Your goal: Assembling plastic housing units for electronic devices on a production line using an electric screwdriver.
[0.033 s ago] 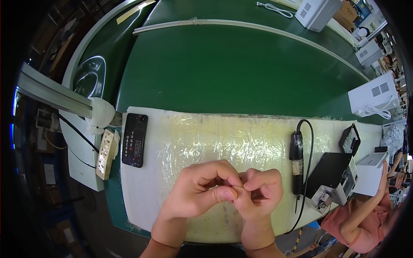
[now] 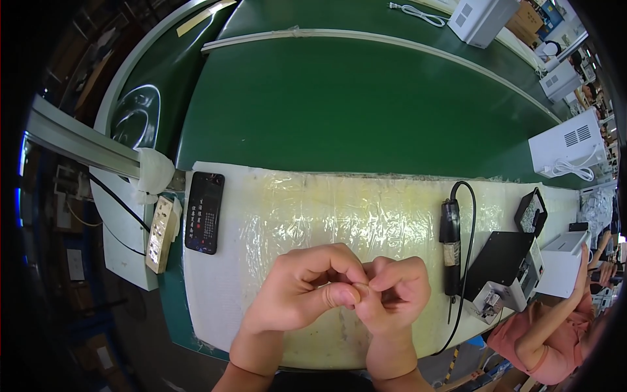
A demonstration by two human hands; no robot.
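Note:
My left hand (image 2: 307, 287) and my right hand (image 2: 398, 291) meet over the near part of the plastic-covered work mat (image 2: 287, 215). Thumb and forefinger of each hand are pinched, and the fingertips of both touch each other. Whatever lies between them, if anything, is hidden or too small to make out. To the right of my hands lies a black electric screwdriver (image 2: 450, 235) with its thin bit pointing toward me and a black cord looping beside it. A dark phone (image 2: 205, 213) rests at the mat's left end.
Beyond the mat runs a green belt (image 2: 366, 98), with a pale rail across it. White boxy appliances (image 2: 567, 145) stand along the right. Nearer are a black tray of small parts (image 2: 531, 212) and an opened black-and-white unit (image 2: 499, 264). A co-worker (image 2: 548, 340) sits at right; a power strip (image 2: 160, 235) lies left.

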